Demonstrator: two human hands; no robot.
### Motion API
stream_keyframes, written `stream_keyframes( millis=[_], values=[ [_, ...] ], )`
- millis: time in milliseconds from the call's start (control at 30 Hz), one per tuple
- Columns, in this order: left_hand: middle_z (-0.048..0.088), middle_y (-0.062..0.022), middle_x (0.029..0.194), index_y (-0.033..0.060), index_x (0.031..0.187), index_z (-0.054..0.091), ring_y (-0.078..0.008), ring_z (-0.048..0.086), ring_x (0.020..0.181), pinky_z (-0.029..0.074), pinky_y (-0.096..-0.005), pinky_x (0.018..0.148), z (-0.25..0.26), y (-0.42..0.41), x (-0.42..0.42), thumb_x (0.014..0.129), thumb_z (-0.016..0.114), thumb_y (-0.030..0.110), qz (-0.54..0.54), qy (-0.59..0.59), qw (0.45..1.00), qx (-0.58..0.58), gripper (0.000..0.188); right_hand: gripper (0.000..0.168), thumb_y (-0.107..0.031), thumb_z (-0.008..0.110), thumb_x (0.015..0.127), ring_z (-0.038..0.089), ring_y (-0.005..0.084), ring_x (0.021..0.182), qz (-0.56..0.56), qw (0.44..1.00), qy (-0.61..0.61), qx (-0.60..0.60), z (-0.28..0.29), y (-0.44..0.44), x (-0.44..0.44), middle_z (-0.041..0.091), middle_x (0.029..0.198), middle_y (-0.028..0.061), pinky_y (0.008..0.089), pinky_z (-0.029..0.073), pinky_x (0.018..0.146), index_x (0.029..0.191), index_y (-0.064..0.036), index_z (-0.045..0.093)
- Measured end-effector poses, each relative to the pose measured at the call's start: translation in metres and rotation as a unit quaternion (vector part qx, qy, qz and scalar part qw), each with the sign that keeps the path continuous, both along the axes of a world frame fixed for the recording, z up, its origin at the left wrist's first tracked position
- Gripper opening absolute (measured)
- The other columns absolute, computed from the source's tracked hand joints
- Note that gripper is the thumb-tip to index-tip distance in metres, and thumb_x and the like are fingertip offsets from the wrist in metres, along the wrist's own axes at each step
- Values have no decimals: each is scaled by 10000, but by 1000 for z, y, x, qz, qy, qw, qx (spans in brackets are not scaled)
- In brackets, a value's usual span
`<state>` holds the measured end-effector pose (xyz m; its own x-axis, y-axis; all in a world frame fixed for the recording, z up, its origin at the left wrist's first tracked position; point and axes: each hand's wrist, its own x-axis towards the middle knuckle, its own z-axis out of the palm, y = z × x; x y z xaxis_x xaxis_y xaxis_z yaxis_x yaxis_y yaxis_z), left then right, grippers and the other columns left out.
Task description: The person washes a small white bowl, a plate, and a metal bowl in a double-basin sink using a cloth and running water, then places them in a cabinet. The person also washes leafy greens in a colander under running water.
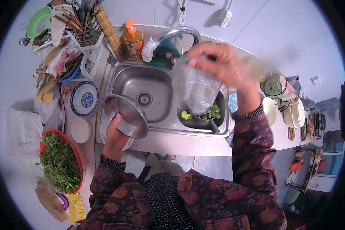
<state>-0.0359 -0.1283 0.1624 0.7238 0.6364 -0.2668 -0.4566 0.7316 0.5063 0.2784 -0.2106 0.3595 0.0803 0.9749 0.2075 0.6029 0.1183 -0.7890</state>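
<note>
A steel bowl (132, 115) is in my left hand (116, 135), tilted over the front left edge of the double sink (161, 128), with the thumb over its rim. My right hand (218, 63) pinches the top of a clear, ribbed plastic item (197, 86), perhaps a bag or container, blurred by motion. It hangs over the right basin. Below it, leafy greens (214, 112) lie in a pan with a dark handle (214, 126), beside a small lime-green item (185, 115). A white plate (128, 144) shows partly behind my left hand.
A chrome faucet (187, 29) with a cloth-wrapped spout and an orange soap bottle (133, 41) stand behind the sink. To the left are a blue-patterned plate (84, 98), a white bowl (81, 130) and a red basin (81, 169) of greens. Cream containers (293, 115) stand at right.
</note>
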Motion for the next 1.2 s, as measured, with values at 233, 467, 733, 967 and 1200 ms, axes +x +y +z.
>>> stream_keyframes(
  millis=[233, 467, 733, 967, 1200],
  values=[
    [510, -138, 1264, 21, 1251, 455, -298, 479, 1186, 373, -488, 1017, -5, 1, -25, 973, 417, 228, 25, -2, 998, -62, 349, 193, -284, 654, 853, 425, 59, 559, -114, 991, -58, -35, 77, 79, 36, 524, 668, -36, 221, 347, 499, 820, -94, 660],
    [505, -126, 1280, 35, 1282, 444, -291, 476, 1192, 366, -475, 1024, -23, -9, -30, 971, 428, 222, 34, 9, 994, -108, 364, 434, -322, 660, 803, 628, 228, 834, -110, 974, -199, -5, 12, 180, 82, 676, 928, 152, 337, 499, 756, 1067, 21, 636],
    [492, -128, 1286, 7, 1297, 418, -276, 480, 1189, 404, -442, 998, -15, -11, -29, 960, 461, 204, 36, 70, 993, -90, 392, 366, -270, 567, 896, 573, 242, 1000, -147, 984, -87, 47, -10, 143, 93, 646, 1044, 133, 337, 435, 888, 1123, 15, 601],
    [574, -113, 1141, -54, 1159, 512, -192, 552, 1059, 450, -314, 898, -15, -17, 7, 926, 500, 154, 43, 198, 979, -3, 313, 313, -285, 561, 919, 565, 113, 780, -130, 968, 204, 59, -74, 1, -21, 622, 895, 49, 240, 462, 722, 1043, -2, 610],
    [546, -133, 1197, -49, 1208, 476, -211, 548, 1076, 448, -357, 916, -29, -29, 47, 934, 494, 212, -20, 203, 979, 25, 379, 478, -339, 613, 871, 592, 143, 664, -141, 897, 335, -252, -206, -38, -85, 623, 790, 103, 256, 477, 529, 1102, 75, 553]
  ],
)
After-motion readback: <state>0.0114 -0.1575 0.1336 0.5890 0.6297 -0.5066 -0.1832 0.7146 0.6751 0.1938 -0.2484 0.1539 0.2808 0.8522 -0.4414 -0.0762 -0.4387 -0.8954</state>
